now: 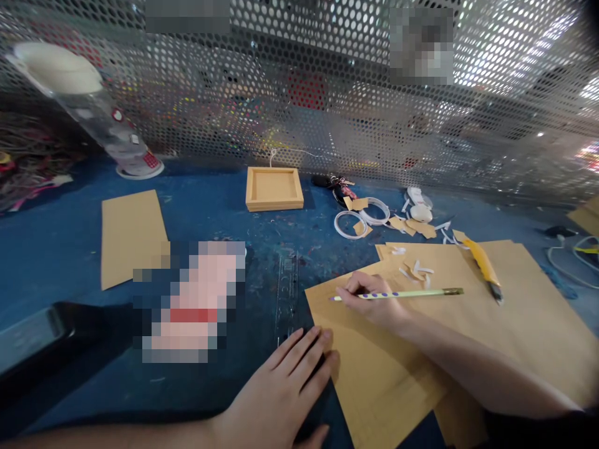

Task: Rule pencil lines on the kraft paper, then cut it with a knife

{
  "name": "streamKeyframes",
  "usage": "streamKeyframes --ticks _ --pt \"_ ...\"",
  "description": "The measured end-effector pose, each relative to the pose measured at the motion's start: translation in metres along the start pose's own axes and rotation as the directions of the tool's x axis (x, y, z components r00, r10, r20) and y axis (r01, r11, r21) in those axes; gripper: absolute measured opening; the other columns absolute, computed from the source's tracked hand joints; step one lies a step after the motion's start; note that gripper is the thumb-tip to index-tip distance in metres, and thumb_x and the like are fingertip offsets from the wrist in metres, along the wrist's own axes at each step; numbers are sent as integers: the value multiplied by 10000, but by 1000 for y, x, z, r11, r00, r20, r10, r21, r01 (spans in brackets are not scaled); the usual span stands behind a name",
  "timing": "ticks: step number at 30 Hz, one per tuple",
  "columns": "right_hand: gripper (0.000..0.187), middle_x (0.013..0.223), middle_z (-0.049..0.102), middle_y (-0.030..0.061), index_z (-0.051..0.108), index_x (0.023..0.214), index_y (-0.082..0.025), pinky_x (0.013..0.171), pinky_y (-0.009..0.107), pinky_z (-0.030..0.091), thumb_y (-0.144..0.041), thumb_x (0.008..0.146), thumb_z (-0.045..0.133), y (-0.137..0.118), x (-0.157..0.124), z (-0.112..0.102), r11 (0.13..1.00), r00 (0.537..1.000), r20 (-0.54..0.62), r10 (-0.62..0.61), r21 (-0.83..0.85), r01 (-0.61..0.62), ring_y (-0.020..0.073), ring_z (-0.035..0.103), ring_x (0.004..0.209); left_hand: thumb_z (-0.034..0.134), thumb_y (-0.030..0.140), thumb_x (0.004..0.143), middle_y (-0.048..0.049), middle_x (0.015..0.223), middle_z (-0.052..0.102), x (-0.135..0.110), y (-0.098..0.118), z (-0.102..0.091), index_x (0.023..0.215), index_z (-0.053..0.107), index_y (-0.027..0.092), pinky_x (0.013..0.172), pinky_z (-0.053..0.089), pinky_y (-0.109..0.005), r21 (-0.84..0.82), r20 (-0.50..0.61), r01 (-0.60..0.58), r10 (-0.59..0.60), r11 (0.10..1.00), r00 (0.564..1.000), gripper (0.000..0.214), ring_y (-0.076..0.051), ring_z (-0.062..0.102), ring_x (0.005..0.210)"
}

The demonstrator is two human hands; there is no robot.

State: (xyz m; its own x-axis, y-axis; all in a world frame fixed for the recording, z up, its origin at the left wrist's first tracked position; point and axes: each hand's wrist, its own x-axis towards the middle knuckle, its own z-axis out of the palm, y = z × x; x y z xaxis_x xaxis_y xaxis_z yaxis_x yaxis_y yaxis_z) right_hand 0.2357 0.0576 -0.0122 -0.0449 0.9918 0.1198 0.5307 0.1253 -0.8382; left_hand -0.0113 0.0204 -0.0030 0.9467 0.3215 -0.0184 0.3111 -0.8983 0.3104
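Note:
My right hand [372, 299] is closed round a pale green pencil [412, 293] with purple dots. Its purple tip points left, near the upper left corner of a sheet of brown kraft paper [374, 374]. Flat on the blue table rests my left hand [290, 380], fingers stretched out, the fingertips by the sheet's left edge. Just beyond that hand is a clear ruler [286, 287], hard to see against the table. A yellow utility knife [484, 268] and a few small paper scraps [416, 271] lie on the larger brown paper [538, 324] to the right.
A shallow wooden tray [275, 187] stands by the perforated metal screen [281, 81]. Tape rings [350, 224], keys [337, 182] and scraps lie right of it. At left are a brown card [131, 237], a clear cylinder [116, 125] and a black device [56, 337]. A patch is blurred out.

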Motion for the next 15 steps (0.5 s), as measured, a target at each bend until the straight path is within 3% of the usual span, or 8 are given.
streamKeyframes --ticks 6,15 --pt "317 557 441 -64 429 606 -197 483 228 302 -294 822 640 3 0 1 999 999 4 -33 5 33 92 370 512 657 342 758 -176 1552 245 -1 -1 2 1475 328 130 1148 267 -473 -11 -27 5 -5 1000 1000 817 -335 241 1426" --pt "332 562 422 -61 422 613 -197 494 246 286 -324 836 634 -2 0 0 999 1000 6 18 27 -18 98 348 519 644 350 775 -150 1560 250 -3 -1 3 1472 328 142 1162 236 -464 -25 -48 7 -8 1000 999 793 -321 228 1432"
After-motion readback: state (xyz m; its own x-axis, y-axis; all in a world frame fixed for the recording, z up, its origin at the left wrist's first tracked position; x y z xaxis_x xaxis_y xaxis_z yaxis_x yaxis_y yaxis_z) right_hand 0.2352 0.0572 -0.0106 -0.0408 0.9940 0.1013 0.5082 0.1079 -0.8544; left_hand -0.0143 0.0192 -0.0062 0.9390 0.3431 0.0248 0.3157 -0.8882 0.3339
